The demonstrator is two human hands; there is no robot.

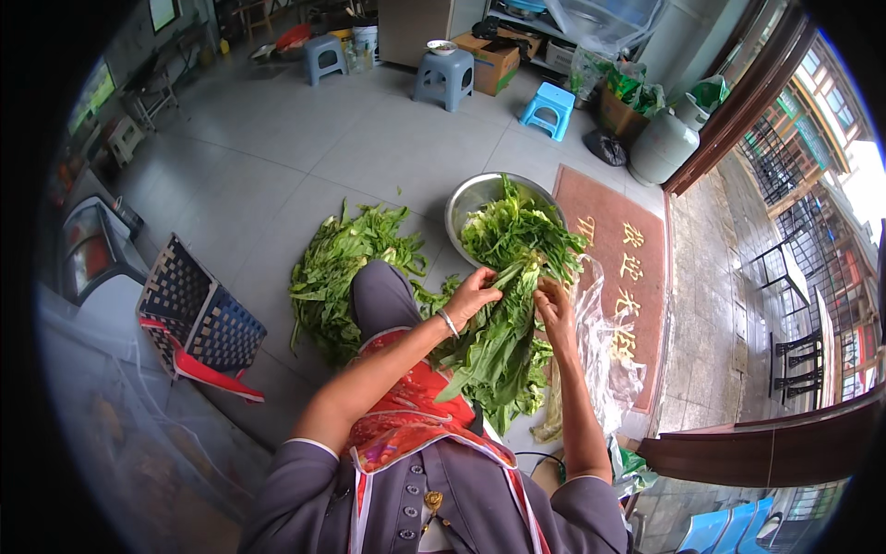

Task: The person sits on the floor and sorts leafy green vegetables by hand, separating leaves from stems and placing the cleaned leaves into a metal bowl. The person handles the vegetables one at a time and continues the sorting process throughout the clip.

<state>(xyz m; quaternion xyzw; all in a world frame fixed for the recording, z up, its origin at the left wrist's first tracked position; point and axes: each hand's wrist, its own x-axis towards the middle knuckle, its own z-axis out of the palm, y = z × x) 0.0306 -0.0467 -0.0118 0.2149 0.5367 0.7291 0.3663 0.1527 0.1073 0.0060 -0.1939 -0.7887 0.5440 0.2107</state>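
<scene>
Between my two hands hangs a bunch of long leafy greens [500, 339], its pale stem end up and its leaves drooping towards my apron. My left hand [473, 296], with a silver bangle at the wrist, pinches leaves on the near left side. On the right, my right hand [552, 305] grips the bunch close to the stem. Just beyond stands a steel basin [462, 197] with cut greens [512, 225] heaped in it and over its rim. A large pile of leafy greens [322, 291] lies on the floor left of my knee.
Clear plastic bags [609, 332] lie on a red doormat [609, 208] at right. Farther off are a blue stool [549, 109], a grey stool [446, 79] bearing a bowl, and a gas cylinder [666, 149]. A woven basket [201, 311] with red straps stands at left.
</scene>
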